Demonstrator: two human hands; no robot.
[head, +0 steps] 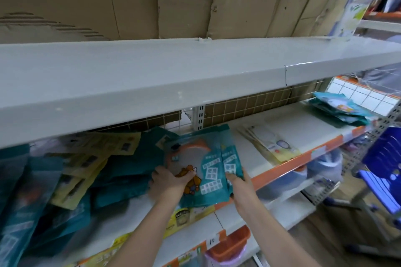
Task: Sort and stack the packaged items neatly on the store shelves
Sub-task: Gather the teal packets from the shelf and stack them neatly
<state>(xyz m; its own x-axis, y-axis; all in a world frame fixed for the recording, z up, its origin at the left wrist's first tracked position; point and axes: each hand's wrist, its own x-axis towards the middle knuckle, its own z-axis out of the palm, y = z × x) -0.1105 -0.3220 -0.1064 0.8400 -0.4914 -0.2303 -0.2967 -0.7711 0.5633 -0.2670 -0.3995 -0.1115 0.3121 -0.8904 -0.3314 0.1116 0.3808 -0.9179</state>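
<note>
Where the upper shelf (152, 76) overhangs, teal packs (121, 171) and yellow packs (80, 171) lie jumbled left; left hand (168, 181) and right hand (237, 182) grip a teal stack (208, 162) mid-shelf; pale packs (271, 143), more teal (340, 108), blue basket (386, 151) right.

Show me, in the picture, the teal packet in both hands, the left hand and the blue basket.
teal packet (213, 165): head view, printed front.
left hand (167, 182): head view, its back.
blue basket (385, 154): head view, side wall.
</note>
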